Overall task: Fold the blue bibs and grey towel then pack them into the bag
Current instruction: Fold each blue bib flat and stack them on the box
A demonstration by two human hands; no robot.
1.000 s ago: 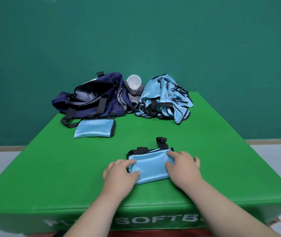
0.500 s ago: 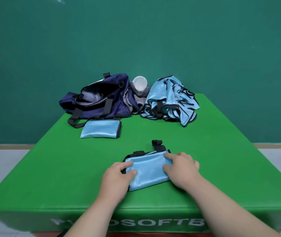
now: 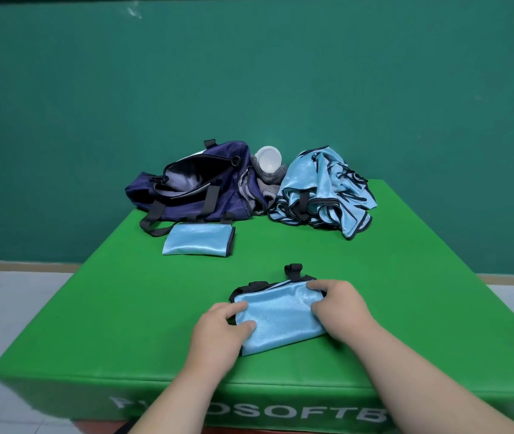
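Observation:
A folded light-blue bib [image 3: 279, 314] with black trim lies near the front edge of the green mat. My left hand [image 3: 221, 332] grips its left end with fingers and thumb curled over the edge. My right hand [image 3: 340, 303] grips its right end the same way. A second folded blue bib [image 3: 197, 243] lies further back on the left. Behind it sits the open navy bag [image 3: 196, 189]. A heap of unfolded blue bibs [image 3: 321, 192] lies at the back right. The grey towel [image 3: 265, 183] is bunched between bag and heap.
The green padded mat [image 3: 124, 308] drops off at its front and side edges to a pale floor. A white cup [image 3: 269, 158] rests on the grey towel. A green wall stands behind.
The view has shifted slightly. Both hands stay on the folded bib, whose left end has slid a little toward me, with the fingers now curled over its ends.

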